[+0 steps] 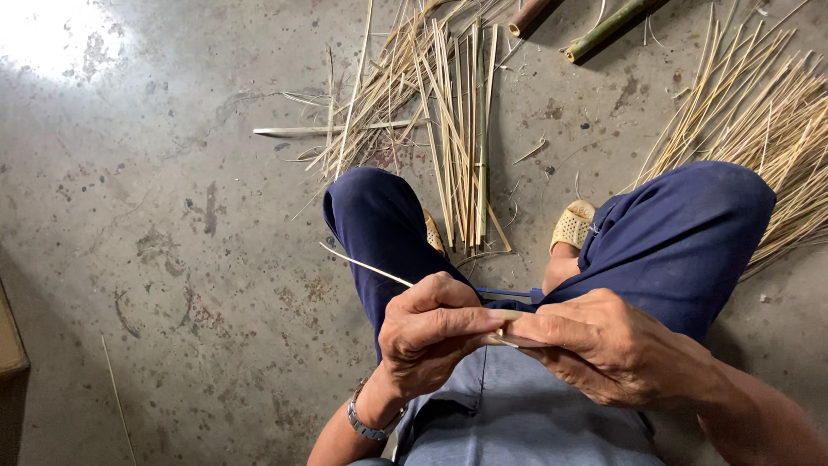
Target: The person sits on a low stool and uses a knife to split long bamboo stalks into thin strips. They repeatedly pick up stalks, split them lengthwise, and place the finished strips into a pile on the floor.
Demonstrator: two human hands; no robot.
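Note:
My left hand (431, 332) grips a thin pale bamboo strip (366, 266) that sticks out to the upper left over my left knee. Right beside it, my right hand (604, 345) pinches the same strip's near end, together with what looks like a small blade with a blue handle (509, 295); the blade itself is mostly hidden by my fingers. Both hands meet above my lap, between my knees in dark blue trousers (681, 242). A metal watch (366, 425) sits on my left wrist.
Split bamboo strips (448, 112) lie in a heap on the concrete floor ahead of my feet, and a larger fan of strips (759, 112) lies at the right. Two bamboo poles (595, 30) lie at the top. Tan sandals (573, 224) cover my feet. A box edge (10, 345) shows far left.

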